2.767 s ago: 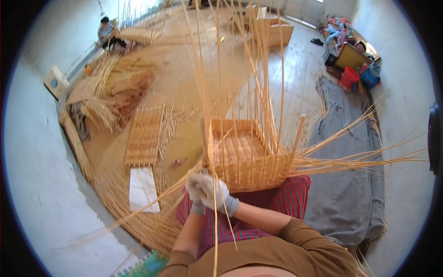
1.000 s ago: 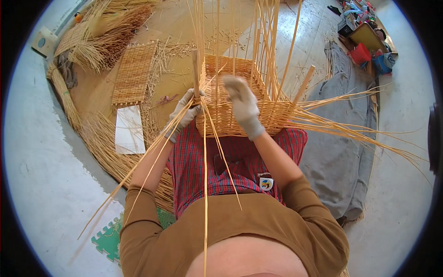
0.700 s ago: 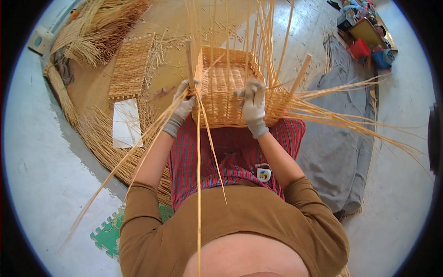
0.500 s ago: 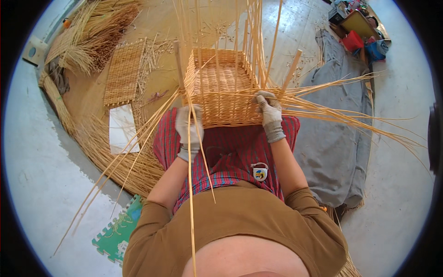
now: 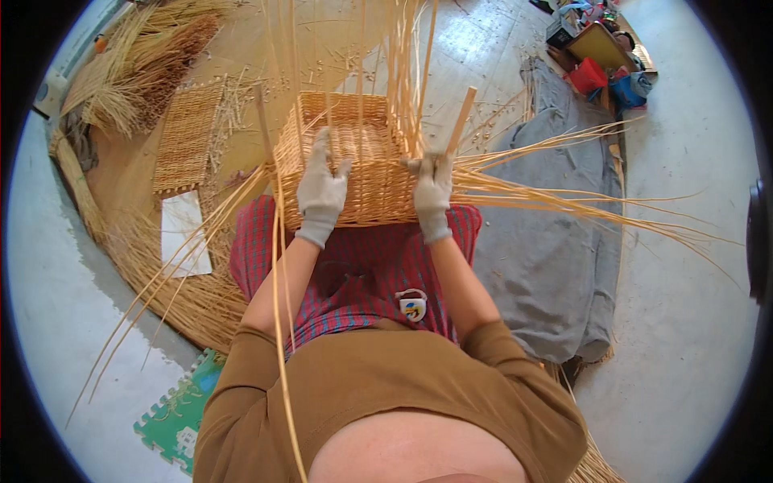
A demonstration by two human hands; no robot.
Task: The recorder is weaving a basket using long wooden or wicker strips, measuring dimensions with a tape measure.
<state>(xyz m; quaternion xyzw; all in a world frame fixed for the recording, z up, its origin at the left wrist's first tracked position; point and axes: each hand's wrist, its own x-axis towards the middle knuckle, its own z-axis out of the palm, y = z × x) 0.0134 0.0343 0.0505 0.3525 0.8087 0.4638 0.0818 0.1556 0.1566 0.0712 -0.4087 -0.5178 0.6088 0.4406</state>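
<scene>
A rectangular wicker basket (image 5: 375,191) rests across my lap, its front wall towards me and its woven floor showing inside. Tall upright rods rise from its walls, and long loose rods (image 5: 531,191) fan out from the right front corner. My left hand (image 5: 321,191), in a pale work glove, lies open against the left part of the front wall, fingers stretched upward. At the right front corner my gloved right hand (image 5: 433,196) is closed on the basket's rim; its fingertips are slightly blurred. A flat wooden stick (image 5: 460,121) stands at that corner, another (image 5: 264,125) at the left one.
More loose rods (image 5: 279,314) trail from the left corner past my left arm. Left lie a woven panel (image 5: 189,137), a white sheet (image 5: 185,229) and rod bundles (image 5: 181,64). Grey cloth (image 5: 555,258) covers a long pile at right; a red container (image 5: 589,76) stands beyond.
My left hand has moved from beside the left front corner onto the front wall, its fingers now stretched up. The right hand stays at its corner. The whole view has shifted slightly.
</scene>
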